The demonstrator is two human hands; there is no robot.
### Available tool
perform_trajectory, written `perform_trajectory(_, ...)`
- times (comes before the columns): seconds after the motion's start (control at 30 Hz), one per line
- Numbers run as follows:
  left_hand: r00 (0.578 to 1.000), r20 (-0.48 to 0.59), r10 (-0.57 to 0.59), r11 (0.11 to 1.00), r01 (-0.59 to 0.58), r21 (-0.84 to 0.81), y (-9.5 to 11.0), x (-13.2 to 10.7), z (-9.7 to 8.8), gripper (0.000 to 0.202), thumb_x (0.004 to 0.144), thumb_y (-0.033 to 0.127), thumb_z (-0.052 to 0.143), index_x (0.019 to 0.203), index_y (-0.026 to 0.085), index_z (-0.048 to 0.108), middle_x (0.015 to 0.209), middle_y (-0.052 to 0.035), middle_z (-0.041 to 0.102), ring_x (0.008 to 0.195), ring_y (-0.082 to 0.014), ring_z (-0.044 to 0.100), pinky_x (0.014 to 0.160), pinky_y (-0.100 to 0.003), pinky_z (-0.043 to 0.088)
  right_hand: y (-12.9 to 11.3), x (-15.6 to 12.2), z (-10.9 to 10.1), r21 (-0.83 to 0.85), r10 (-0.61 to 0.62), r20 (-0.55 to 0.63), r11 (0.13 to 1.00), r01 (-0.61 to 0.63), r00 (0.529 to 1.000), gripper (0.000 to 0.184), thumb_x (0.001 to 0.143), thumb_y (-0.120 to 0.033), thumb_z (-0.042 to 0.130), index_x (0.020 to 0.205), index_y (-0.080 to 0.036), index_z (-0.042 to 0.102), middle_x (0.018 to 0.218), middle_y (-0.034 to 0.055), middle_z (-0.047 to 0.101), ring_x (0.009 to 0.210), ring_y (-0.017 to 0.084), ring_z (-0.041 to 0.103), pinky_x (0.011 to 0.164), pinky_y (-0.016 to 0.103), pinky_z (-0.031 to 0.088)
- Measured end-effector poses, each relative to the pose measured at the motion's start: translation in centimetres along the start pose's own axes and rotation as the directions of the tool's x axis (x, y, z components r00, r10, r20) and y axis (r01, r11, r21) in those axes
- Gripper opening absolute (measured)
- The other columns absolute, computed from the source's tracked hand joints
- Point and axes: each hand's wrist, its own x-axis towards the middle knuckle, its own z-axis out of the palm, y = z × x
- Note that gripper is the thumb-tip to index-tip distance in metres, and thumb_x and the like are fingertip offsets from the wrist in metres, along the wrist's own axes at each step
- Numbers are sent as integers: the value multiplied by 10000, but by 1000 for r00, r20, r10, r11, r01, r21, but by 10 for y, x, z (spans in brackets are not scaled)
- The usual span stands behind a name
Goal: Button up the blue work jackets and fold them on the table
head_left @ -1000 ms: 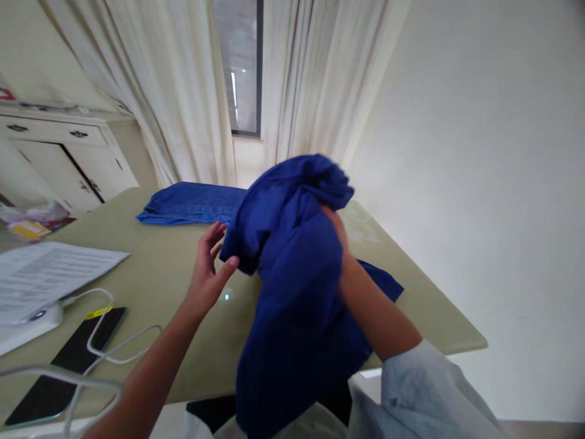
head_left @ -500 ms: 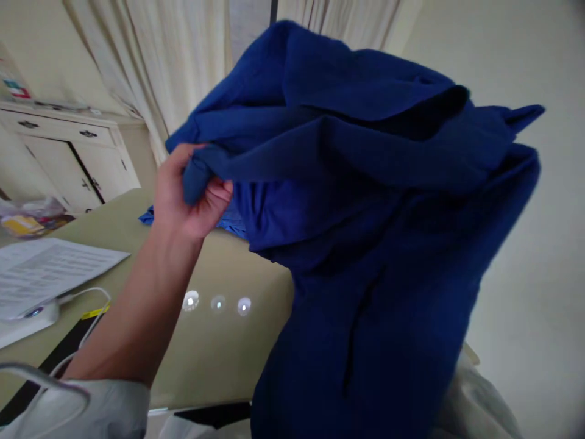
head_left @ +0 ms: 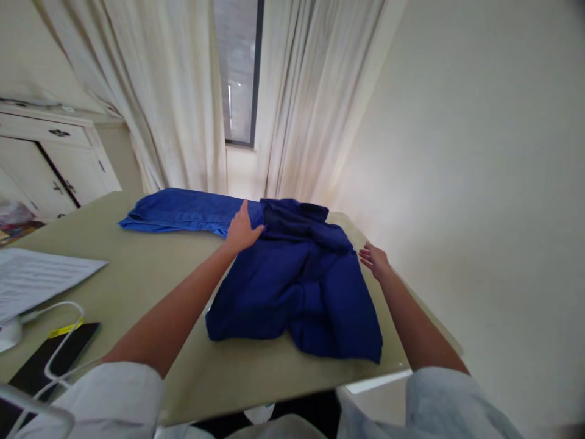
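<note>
A dark blue garment [head_left: 292, 286] lies spread on the table, its upper part bunched and folded over toward the far side. My left hand [head_left: 243, 230] is at the garment's upper left edge, fingers apart and holding nothing. On the other side, my right hand [head_left: 375, 260] hovers just off the garment's right edge, its fingers stretched out and nothing in them. A brighter blue folded cloth [head_left: 183, 210] lies behind my left hand, along the far edge of the table, and reaches to the dark garment.
The table [head_left: 155, 274] carries printed papers [head_left: 41, 277], a dark flat device [head_left: 59, 360] with a yellow tag and a white cable [head_left: 50, 366] at the left. Pale curtains [head_left: 178, 91] hang behind. A wall [head_left: 457, 152] stands close on the right, a cabinet [head_left: 55, 158] at far left.
The dark blue garment, held up in the air before, now lies on the table. My left hand has let go of it, and my right hand, hidden earlier, has come into view.
</note>
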Motion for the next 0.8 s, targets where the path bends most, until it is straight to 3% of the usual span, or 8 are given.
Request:
perform_trajectory(0.07, 962, 133, -238, 949, 201, 244, -30, -33, 10, 1142, 832, 567, 751, 1636, -9, 181, 1601, -388, 370, 1501, -497, 392, 1199, -605, 339, 27, -15, -1, -80, 5, 110, 997, 4, 994, 374, 993, -460, 650, 1189, -145, 697, 1159, 147, 733, 1103, 291, 701, 987, 499, 582)
perform_trajectory(0.13, 905, 241, -350, 889, 239, 391, -50, -61, 14, 1077, 846, 639, 701, 1602, 2, 273, 1515, -378, 489, 1437, -492, 483, 1144, -570, 402, 55, -45, -4, -194, -131, 254, 964, 183, 958, 469, 908, -539, 710, 1210, -180, 706, 1236, 152, 728, 1212, 325, 670, 1114, 545, 500)
perform_trajectory(0.23, 882, 337, -329, 867, 141, 477, -60, -88, 17, 900, 894, 628, 635, 1544, 61, 379, 1433, -312, 594, 1342, -436, 590, 1081, -495, 460, 81, -104, -13, -300, -321, 429, 831, 468, 844, 685, 859, -639, 721, 1400, -228, 638, 1466, 159, 613, 1388, 352, 559, 1233, 583, 362)
perform_trajectory(0.37, 885, 349, -308, 851, 92, 517, -55, -111, 16, 733, 960, 445, 579, 1544, 63, 353, 1420, -305, 608, 1302, -396, 635, 1031, -458, 490, 87, -168, -29, -330, -255, 678, 733, 595, 689, 775, 873, -610, 743, 1556, -315, 522, 1655, 127, 430, 1504, 345, 445, 1247, 563, 354)
perform_trajectory(0.53, 793, 488, -365, 836, 49, 546, -50, -155, -18, 881, 916, 373, 626, 1631, 79, 203, 1290, -280, 698, 1189, -410, 699, 956, -481, 522, 85, -187, -65, -390, -151, 746, 691, 609, 649, 462, 924, -460, 722, 1377, -375, 696, 1561, 72, 555, 1402, 323, 568, 1204, 521, 434)
perform_trajectory(0.6, 789, 496, -363, 813, 7, 583, -47, -171, -35, 965, 868, 407, 687, 1640, 95, 200, 1323, -274, 673, 1183, -432, 688, 942, -500, 531, 75, -180, -72, -375, -148, 773, 677, 633, 617, 388, 893, -494, 759, 1253, -347, 763, 1404, 80, 672, 1269, 319, 660, 1125, 482, 514)
perform_trajectory(0.7, 896, 404, -186, 803, -98, 588, -32, -174, -39, 876, 820, 437, 750, 1562, 156, 378, 1422, -241, 584, 1267, -435, 610, 981, -510, 520, 42, -155, -39, -318, -268, 768, 629, 710, 581, 348, 926, -533, 722, 1178, -299, 770, 1226, 87, 736, 1162, 308, 692, 1069, 467, 538)
perform_trajectory(0.8, 936, 351, 10, 873, -179, 453, -7, -152, -9, 421, 948, 435, 622, 1280, 179, 585, 1288, -174, 624, 1198, -355, 622, 1018, -472, 510, 0, -117, 48, -187, -532, 676, 546, 817, 510, 377, 1011, -426, 625, 1345, -261, 683, 1346, 99, 682, 1273, 271, 629, 1149, 453, 472)
